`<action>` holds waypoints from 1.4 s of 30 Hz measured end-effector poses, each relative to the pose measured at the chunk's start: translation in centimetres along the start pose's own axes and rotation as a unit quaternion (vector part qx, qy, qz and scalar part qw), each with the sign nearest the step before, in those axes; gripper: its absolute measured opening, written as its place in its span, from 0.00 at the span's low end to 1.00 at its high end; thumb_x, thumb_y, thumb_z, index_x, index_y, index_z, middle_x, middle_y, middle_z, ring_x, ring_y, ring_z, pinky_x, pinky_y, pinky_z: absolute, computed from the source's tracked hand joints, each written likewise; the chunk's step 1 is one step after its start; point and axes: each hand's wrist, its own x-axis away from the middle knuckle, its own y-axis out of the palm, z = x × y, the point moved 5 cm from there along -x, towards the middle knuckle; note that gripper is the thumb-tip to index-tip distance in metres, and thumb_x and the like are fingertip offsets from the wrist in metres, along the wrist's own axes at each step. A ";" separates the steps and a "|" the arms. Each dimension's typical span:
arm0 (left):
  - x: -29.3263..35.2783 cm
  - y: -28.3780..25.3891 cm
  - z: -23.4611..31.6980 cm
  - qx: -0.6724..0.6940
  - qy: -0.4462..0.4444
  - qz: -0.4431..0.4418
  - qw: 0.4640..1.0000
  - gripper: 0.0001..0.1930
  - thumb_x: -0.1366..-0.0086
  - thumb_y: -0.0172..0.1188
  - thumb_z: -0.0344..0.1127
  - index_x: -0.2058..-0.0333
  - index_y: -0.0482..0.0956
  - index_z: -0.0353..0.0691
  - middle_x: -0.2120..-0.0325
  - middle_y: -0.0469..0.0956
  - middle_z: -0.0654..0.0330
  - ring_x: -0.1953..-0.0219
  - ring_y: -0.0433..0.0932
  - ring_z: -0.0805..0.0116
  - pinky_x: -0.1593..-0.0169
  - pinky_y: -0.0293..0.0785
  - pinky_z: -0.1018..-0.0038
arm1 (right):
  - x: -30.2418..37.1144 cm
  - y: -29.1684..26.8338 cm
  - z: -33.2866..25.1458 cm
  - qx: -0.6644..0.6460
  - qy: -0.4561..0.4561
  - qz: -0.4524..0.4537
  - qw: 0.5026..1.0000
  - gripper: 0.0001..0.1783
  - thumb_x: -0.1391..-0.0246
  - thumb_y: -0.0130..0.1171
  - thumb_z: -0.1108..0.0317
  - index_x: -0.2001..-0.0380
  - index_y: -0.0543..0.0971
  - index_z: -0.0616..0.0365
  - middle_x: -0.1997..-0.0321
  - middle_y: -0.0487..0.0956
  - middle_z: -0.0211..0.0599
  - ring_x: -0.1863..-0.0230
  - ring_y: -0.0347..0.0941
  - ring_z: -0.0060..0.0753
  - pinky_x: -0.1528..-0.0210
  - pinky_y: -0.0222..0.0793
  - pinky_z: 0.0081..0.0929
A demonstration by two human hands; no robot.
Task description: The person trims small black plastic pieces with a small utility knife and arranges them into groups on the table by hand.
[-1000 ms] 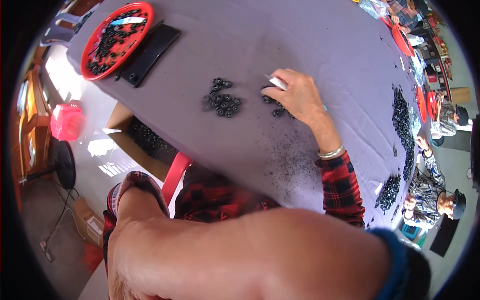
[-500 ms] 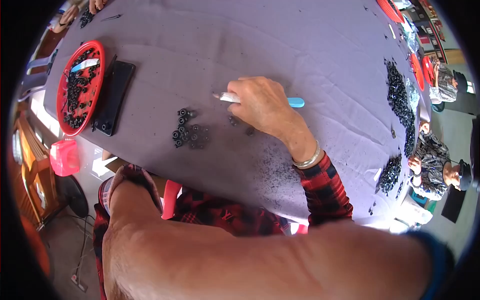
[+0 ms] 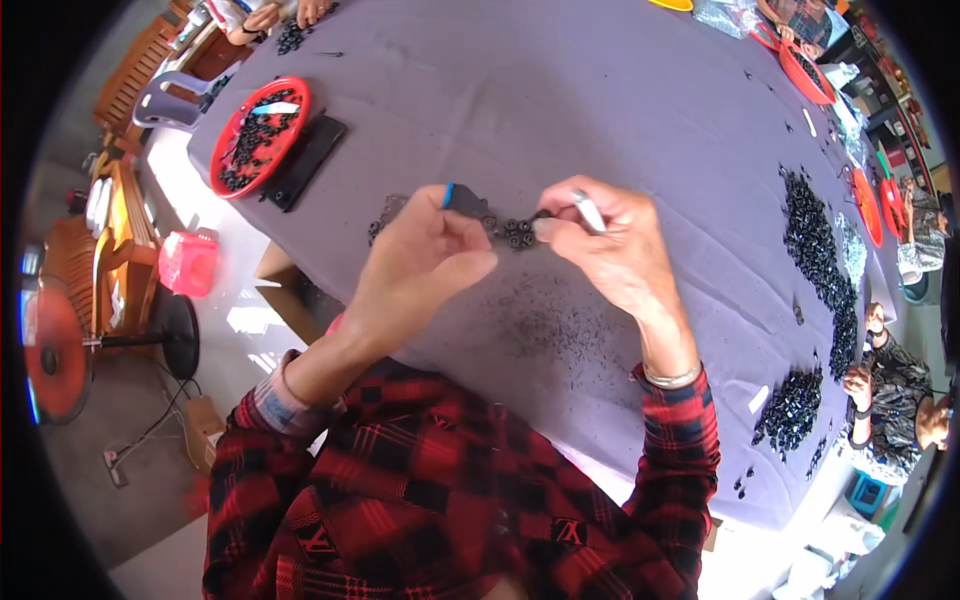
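Where black rings (image 3: 250,140) fill red tray (image 3: 232,190).

I am seeing the left hand (image 3: 420,265), which was only a big blurred forearm across the bottom a second ago, now reaching up onto the purple table (image 3: 620,120) and pinching a dark piece with a blue band (image 3: 458,197). The right hand (image 3: 610,245) is lifting off the cloth and turning, its silver tool (image 3: 588,212) now pointing toward 11 o'clock, with a small cluster of black rings (image 3: 517,231) between both hands. The red tray (image 3: 262,135) is sliding toward 10 o'clock as my view keeps swinging.
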 end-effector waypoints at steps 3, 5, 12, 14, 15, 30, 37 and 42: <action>0.1 1.2 -0.2 0.084 -0.044 -0.017 0.995 0.20 0.36 0.58 0.32 0.47 0.65 0.39 0.62 0.75 0.62 0.61 0.72 0.75 0.59 0.68 0.77 | 2.2 0.0 -1.3 -0.078 -0.019 0.011 0.997 0.07 0.55 0.61 0.80 0.69 0.80 0.60 0.76 0.76 0.22 0.74 0.66 0.11 0.73 0.61 0.14; -0.1 1.8 -1.0 0.132 -0.051 -0.006 0.990 0.19 0.35 0.57 0.33 0.48 0.66 0.39 0.60 0.76 0.61 0.60 0.73 0.74 0.58 0.69 0.76 | 3.4 0.3 -1.8 -0.067 -0.060 0.041 0.995 0.07 0.55 0.62 0.81 0.69 0.80 0.62 0.74 0.77 0.24 0.73 0.66 0.12 0.73 0.62 0.14; 0.5 2.3 -2.7 0.241 -0.094 -0.167 0.952 0.14 0.36 0.58 0.32 0.53 0.68 0.39 0.66 0.78 0.62 0.62 0.75 0.75 0.60 0.71 0.76 | 6.6 3.3 -1.6 -0.047 -0.137 0.098 0.985 0.08 0.52 0.61 0.82 0.66 0.79 0.63 0.72 0.75 0.25 0.72 0.71 0.16 0.69 0.67 0.17; 1.4 2.0 -3.7 0.272 -0.108 -0.216 0.932 0.16 0.35 0.58 0.33 0.50 0.68 0.40 0.64 0.77 0.63 0.62 0.74 0.76 0.59 0.70 0.76 | 7.7 5.0 -1.9 -0.136 -0.119 0.106 0.978 0.10 0.53 0.62 0.83 0.65 0.79 0.63 0.72 0.75 0.26 0.71 0.73 0.18 0.69 0.70 0.19; 1.9 1.9 -4.1 0.308 -0.110 -0.250 0.911 0.18 0.35 0.57 0.34 0.48 0.68 0.42 0.61 0.75 0.65 0.62 0.73 0.77 0.59 0.70 0.77 | 8.5 5.7 -2.4 -0.136 -0.118 0.120 0.976 0.10 0.53 0.62 0.83 0.65 0.79 0.63 0.72 0.75 0.26 0.71 0.73 0.18 0.69 0.70 0.19; 5.4 1.3 -3.3 0.359 -0.098 -0.291 0.881 0.13 0.33 0.55 0.34 0.52 0.67 0.41 0.61 0.75 0.62 0.62 0.74 0.77 0.59 0.72 0.78 | 10.9 9.0 -4.0 -0.086 -0.149 0.119 0.978 0.09 0.53 0.65 0.82 0.67 0.79 0.64 0.75 0.71 0.26 0.75 0.69 0.18 0.70 0.70 0.19; 3.9 0.5 -4.8 0.372 -0.071 -0.240 0.894 0.12 0.34 0.55 0.33 0.53 0.69 0.43 0.64 0.75 0.65 0.61 0.74 0.76 0.58 0.72 0.76 | 9.7 8.3 -2.7 -0.109 -0.095 0.097 0.985 0.11 0.50 0.64 0.76 0.61 0.78 0.63 0.75 0.72 0.28 0.73 0.68 0.17 0.69 0.69 0.19; 3.6 0.1 -4.3 0.380 -0.049 -0.234 0.894 0.15 0.35 0.58 0.35 0.51 0.69 0.44 0.61 0.75 0.65 0.58 0.74 0.73 0.54 0.71 0.73 | 10.5 7.7 -2.2 0.044 -0.107 0.166 0.979 0.22 0.45 0.60 0.50 0.55 0.77 0.56 0.75 0.71 0.27 0.71 0.65 0.21 0.65 0.65 0.23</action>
